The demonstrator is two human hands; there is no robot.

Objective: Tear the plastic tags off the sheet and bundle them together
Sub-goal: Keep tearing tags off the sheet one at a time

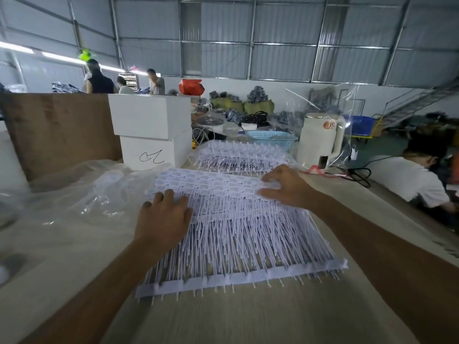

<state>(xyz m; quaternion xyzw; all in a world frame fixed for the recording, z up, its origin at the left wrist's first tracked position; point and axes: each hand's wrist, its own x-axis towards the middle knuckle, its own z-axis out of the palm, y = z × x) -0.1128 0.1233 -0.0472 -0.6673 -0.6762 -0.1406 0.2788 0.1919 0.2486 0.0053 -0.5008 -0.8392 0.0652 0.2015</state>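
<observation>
Setting: Warehouse interior with a corrugated metal roof; a pale worktable (74, 256) ran forward from the camera.
Sheet position: the sheet of plastic tags (233, 219) lay flat on the table between both forearms, label heads at the far edge, thin tails running toward a white strip at the near edge.
Left hand: the left hand (162, 219) rested palm down on the sheet's left side, fingers extended and close together, pressing on the label row.
Right hand: the right hand (289, 186) lay on the far right corner of the sheet, fingers spread moderately, fingertips on the labels; whether any tag was pinched could not be told.
Second stack: a further stack of tags (243, 155) sat just behind the sheet.
Surroundings: clear plastic wrap (82, 192) lay left of the sheet; two white boxes (154, 135) stood stacked behind it; a blue basket (272, 139) and a white kettle (320, 140) stood farther back.
Obscured: print on the labels was too small to read; the left thumb was hidden.
</observation>
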